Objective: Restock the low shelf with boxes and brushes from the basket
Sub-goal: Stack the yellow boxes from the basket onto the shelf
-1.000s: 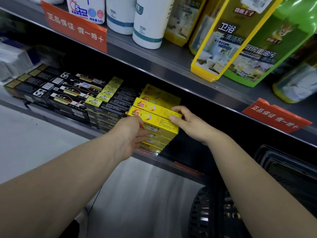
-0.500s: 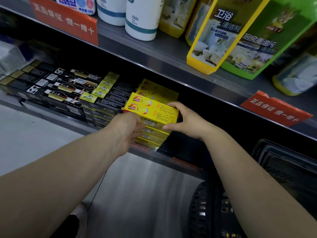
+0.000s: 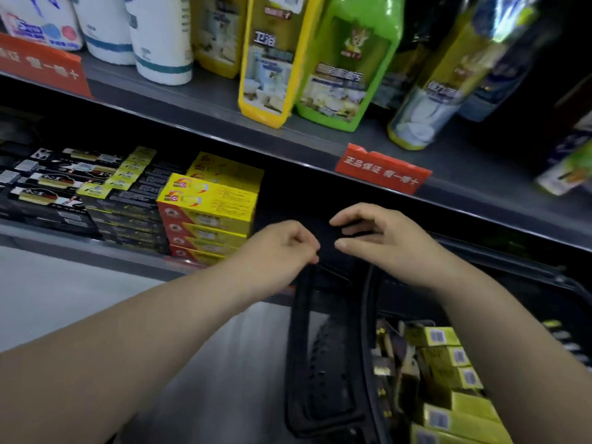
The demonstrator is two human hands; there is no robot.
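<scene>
Both hands have come off the yellow boxes and drawn back to the right, and the view has swung with them, so the basket's load now shows. On the low shelf [image 3: 121, 253] the yellow stack [image 3: 208, 216] stands squared at the front edge, hard against the black boxes [image 3: 96, 193] on its left, with a dark gap to its right. The black basket [image 3: 299, 315] sits below the shelf's right end, with more gold-and-yellow boxes [image 3: 448, 357] packed in it (no brushes can be made out through the blur). The right hand [image 3: 384, 241] hovers above the basket's near rim, fingers half bent, thumb apart from them, holding nothing. The left hand [image 3: 285, 248], just beside it, has its fingers loosely curled and is also empty.

That placement looks finished, and the step in hand is the return for more stock. The next move calls for a reach down into the basket, a grip round one or two boxes, and a lift clear of the rim toward the gap beside the stack.
</scene>
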